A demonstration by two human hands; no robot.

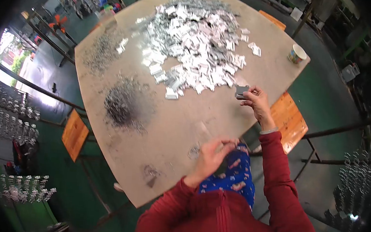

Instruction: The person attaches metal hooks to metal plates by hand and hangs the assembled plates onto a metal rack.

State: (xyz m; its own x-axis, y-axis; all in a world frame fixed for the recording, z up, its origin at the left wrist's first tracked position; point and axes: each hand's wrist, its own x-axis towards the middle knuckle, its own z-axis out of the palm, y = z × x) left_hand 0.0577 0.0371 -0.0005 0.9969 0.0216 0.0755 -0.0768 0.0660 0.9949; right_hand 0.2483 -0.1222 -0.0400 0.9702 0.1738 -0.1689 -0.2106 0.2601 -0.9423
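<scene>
My right hand (pixel 258 105) is closed on a small flat metal plate (pixel 241 90), grey with notched ends, pinched between thumb and fingers. It is held over the table's right side, close to the edge of a large heap of similar shiny metal plates (pixel 195 42). My left hand (pixel 212 158) is slightly blurred near the table's front edge, above my lap. Its fingers stretch to the right with the thumb a little apart, and I see nothing clearly held in them.
On the tan table (pixel 181 115) lies a dark pile of thin metal scraps (pixel 123 102), with finer scraps (pixel 101 50) farther back. A paper cup (pixel 297 54) stands at the right edge. Wooden stools (pixel 288 122) flank the table, and racks of hanging metal parts (pixel 356 186) stand around.
</scene>
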